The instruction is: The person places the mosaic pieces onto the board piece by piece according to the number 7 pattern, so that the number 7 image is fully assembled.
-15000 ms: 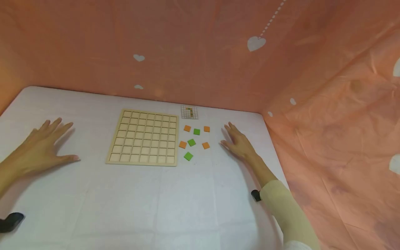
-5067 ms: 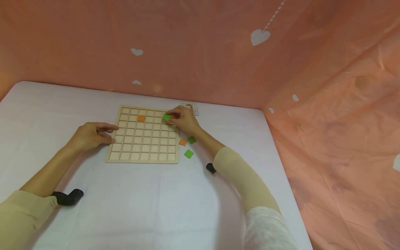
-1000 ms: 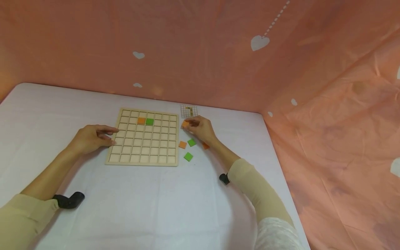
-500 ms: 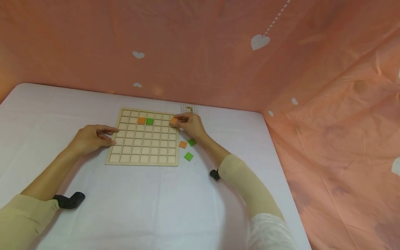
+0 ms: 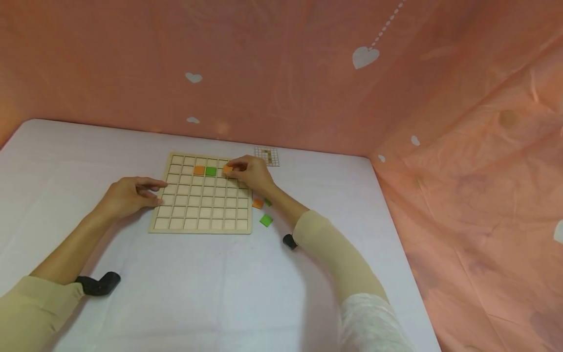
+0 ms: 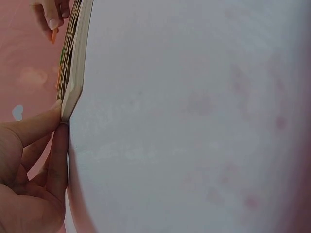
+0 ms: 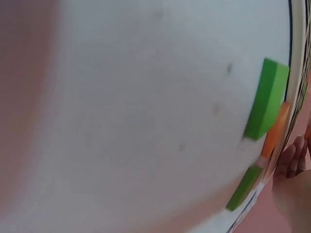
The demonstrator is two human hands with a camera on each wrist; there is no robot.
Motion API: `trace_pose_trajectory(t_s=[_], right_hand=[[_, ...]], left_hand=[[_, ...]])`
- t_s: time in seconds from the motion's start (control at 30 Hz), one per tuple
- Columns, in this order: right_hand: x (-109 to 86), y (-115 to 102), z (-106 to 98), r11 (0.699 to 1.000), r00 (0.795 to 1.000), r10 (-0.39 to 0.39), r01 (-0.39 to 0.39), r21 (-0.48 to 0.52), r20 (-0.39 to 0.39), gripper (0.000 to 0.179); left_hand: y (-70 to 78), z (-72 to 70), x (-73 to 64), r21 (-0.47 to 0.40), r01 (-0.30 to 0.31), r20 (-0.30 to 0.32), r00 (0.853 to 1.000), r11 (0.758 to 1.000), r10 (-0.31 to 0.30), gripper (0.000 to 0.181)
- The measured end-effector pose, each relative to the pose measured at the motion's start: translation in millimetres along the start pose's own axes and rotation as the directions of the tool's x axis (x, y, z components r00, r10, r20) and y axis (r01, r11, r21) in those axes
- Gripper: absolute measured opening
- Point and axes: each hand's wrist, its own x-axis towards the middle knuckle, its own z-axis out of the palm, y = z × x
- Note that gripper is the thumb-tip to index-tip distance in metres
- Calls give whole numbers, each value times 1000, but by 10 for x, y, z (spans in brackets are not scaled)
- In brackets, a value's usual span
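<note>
White cloth (image 5: 184, 288) is spreading out before a peach, heart-dotted curtain (image 5: 281, 73). Just over the wooden grid board (image 5: 200, 231), the right hand (image 5: 255, 173) is pinching an orange tile (image 5: 226, 169), near the green tile (image 5: 210, 171) that is lying in the grid. The left hand (image 5: 127, 195) is touching the board's left edge with loose fingers, likely steadying it. For a neat fit, the person should be turning the orange tile flat and straight before letting go.
</note>
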Motion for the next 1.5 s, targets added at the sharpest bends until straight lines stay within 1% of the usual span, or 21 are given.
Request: trace_pose_trajectory(t_s=[0.2,0.37,0.57,0.7,0.77,0.93,1.07,1.23,1.5], right_hand=[[27,-39,74,997,1000,-7,8,-82,13,24],[54,-70,95,986,999,-25,30,-167,30,23],[75,-89,111,980,999,-35,40,-194,33,22],[74,-85,106,982,998,-35,43,-182,48,23],[67,-82,91,986,998,-30,39,-160,61,24],[18,-53,20,999,997,-6,9,-44,73,24],[-21,-5,-65,1000,997,-5,3,27,79,23],[-88,60,-192,999,996,11,-15,46,92,23],[-267,159,-367,999,997,-13,10,42,78,23]], left_hand=[[18,7,1,-9,0,-3,1000,1000,0,52],[24,2,-1,-10,5,-3,1000,1000,-5,53],[29,-12,-7,-21,7,6,1000,1000,-7,53],[35,-20,-10,-27,16,19,1000,1000,-15,53],[35,-19,-11,-26,19,21,1000,999,-19,53],[24,-10,-10,-25,22,21,1000,999,-21,53],[27,-8,-19,-27,20,18,1000,999,-20,53],[32,-4,-21,-25,30,27,999,999,-29,54],[34,-5,-17,-22,17,24,1000,1000,-17,53]])
